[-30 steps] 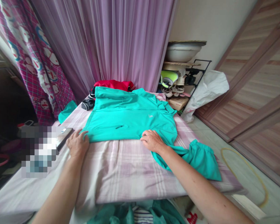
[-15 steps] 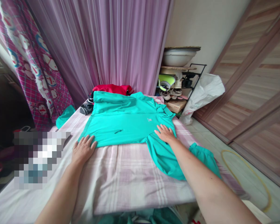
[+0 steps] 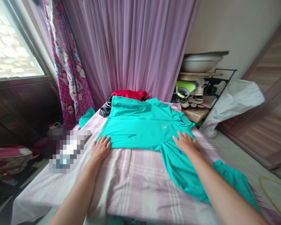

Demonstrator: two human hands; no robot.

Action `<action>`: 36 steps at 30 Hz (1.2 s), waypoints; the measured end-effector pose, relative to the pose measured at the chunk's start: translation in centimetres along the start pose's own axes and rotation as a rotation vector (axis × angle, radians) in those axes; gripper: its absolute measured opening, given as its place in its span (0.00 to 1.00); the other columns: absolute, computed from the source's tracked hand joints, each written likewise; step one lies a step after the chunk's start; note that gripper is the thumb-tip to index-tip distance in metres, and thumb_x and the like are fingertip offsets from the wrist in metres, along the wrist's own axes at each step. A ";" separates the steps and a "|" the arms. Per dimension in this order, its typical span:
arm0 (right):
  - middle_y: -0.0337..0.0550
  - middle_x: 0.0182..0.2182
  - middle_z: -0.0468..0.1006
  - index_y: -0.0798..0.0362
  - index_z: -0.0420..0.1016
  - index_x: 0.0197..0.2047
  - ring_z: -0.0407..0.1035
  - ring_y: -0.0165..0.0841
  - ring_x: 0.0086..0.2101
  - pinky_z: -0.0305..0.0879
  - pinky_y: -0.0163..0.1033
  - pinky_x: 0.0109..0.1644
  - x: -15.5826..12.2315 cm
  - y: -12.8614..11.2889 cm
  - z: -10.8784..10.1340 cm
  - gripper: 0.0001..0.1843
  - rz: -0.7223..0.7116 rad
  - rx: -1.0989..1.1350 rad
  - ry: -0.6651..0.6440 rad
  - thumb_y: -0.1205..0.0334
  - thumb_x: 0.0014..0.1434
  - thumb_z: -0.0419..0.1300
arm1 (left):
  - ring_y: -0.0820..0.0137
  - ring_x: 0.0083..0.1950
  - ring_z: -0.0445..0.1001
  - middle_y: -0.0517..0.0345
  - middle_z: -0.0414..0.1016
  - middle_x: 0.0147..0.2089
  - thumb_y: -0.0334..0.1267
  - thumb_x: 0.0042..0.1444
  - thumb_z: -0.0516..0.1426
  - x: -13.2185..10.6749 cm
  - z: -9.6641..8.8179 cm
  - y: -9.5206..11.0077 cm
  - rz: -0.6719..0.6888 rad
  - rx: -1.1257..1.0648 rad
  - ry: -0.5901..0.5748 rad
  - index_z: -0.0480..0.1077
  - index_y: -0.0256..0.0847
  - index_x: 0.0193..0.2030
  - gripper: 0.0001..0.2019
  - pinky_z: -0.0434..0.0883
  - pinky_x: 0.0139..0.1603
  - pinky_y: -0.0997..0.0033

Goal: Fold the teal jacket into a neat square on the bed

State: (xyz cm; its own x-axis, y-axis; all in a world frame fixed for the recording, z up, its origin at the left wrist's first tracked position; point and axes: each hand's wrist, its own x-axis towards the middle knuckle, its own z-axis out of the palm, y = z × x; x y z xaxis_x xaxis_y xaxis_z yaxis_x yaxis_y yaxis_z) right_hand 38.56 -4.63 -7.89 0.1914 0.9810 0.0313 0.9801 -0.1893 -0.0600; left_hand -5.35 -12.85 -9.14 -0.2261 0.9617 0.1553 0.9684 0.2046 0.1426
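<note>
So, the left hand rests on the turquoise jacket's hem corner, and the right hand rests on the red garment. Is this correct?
Not quite: the head view shows the right hand on the turquoise jacket, near its sleeve, not on the red garment. The left hand is as you say.

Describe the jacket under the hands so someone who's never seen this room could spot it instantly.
Find the plain purple curtain, then the plaid cloth in front of it. The jacket lies spread there, the left hand at one corner and the right hand near a sleeve. Unlike the red garment behind, it is teal, with a short dark zip.
</note>
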 end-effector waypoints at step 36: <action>0.43 0.71 0.56 0.42 0.58 0.71 0.48 0.40 0.69 0.47 0.55 0.69 -2.4 -2.2 3.2 0.30 -0.237 -0.042 -0.017 0.46 0.70 0.42 | 0.56 0.73 0.55 0.50 0.60 0.72 0.51 0.68 0.44 3.9 0.7 -0.9 0.050 0.028 -0.024 0.62 0.45 0.68 0.26 0.56 0.69 0.46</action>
State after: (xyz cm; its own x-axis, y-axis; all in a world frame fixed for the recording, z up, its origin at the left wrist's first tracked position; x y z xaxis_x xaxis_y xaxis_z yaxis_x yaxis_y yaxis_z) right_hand 35.77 -6.44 -11.07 -0.0448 0.9987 0.0224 0.9989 0.0451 -0.0111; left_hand -7.05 -9.19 -9.33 -0.1753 0.9748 0.1377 0.9810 0.1612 0.1083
